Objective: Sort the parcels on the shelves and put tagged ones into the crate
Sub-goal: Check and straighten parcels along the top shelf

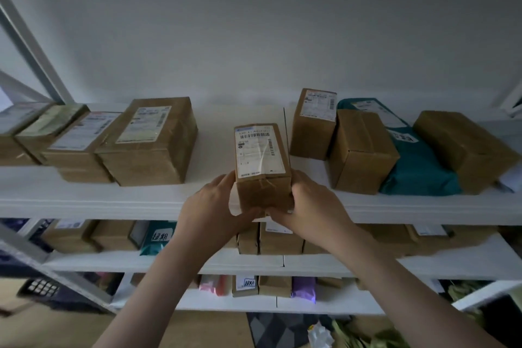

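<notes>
At the top shelf: a person holds one cardboard parcel (262, 167) at the front edge of the top shelf (84, 195), in the gap between two groups of boxes.
Left hand (214, 206): fingers wrapped round the parcel's near left corner, thumb along the side.
Right hand (310, 200): fingers closed on the near right corner.
Why two hands: probably to steady the parcel and read its face.
Parcel's look: brown, taped, white barcode label on top; no handwritten tag visible.
Tagged example: teal mailer bag (418, 167) to the right carries one.
Crate: not in view.
</notes>
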The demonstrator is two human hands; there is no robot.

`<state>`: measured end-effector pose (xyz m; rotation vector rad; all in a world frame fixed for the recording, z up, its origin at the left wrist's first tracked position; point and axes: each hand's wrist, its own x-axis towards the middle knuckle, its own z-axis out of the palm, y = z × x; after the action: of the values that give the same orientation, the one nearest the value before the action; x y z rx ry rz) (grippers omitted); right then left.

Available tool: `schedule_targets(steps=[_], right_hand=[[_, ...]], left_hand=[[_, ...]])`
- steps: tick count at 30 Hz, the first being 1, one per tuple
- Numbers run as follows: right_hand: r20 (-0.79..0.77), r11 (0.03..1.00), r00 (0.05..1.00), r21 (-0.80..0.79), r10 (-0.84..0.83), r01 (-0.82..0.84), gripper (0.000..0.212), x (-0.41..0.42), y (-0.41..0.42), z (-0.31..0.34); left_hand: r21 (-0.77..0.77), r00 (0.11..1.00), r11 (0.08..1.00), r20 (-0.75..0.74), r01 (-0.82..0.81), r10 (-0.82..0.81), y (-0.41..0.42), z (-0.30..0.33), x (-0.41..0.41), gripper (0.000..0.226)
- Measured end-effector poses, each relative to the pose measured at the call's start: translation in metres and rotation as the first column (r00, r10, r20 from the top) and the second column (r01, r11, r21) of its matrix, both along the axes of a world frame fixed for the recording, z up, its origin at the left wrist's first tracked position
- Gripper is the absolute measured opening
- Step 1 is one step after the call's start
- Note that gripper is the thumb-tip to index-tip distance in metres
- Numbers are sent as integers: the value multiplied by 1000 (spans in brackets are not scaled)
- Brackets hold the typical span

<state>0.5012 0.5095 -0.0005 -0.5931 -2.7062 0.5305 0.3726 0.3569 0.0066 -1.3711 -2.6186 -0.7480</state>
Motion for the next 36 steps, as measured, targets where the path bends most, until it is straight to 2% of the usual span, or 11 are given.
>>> schedule_targets(steps=[3, 6, 9, 18, 21, 26, 31, 34, 36], right_hand=[[-78, 998, 996, 47, -47, 51, 76, -3, -6, 6], [-191, 983, 981, 165, -42, 74, 75, -4, -13, 18], [-273, 974, 961, 204, -43, 102, 75, -4, -22, 35], [-244, 976, 970, 207, -22, 74, 75, -18, -30, 35], [-237, 987, 971, 154, -8, 45, 72, -26, -29, 29], [-175, 999, 984, -48, 5, -13, 71, -48, -25, 20], [-99, 989, 994, -138, 35, -48, 65, -78, -21, 6], [-89, 988, 995, -145, 40, -53, 61, -98, -19, 1], [-90, 987, 995, -147, 53, -66, 62, -110, -19, 0]], left_hand=[[74, 999, 997, -29, 33, -31, 2, 1, -2, 63], [210, 995, 976, -93, 63, -45, -6, 10, -7, 69], [307, 988, 947, -144, 93, -50, -13, 20, -11, 73], [299, 990, 951, -136, 83, -44, -26, 19, -25, 77], [294, 993, 953, -112, 74, -42, -28, 14, -33, 78], [265, 994, 961, 54, 79, -97, -28, -8, -58, 75], [247, 981, 967, 168, 56, -99, -32, -20, -81, 60], [227, 981, 974, 192, -4, -41, -32, -20, -93, 52], [177, 987, 981, 149, -80, 54, -33, -17, -100, 43]])
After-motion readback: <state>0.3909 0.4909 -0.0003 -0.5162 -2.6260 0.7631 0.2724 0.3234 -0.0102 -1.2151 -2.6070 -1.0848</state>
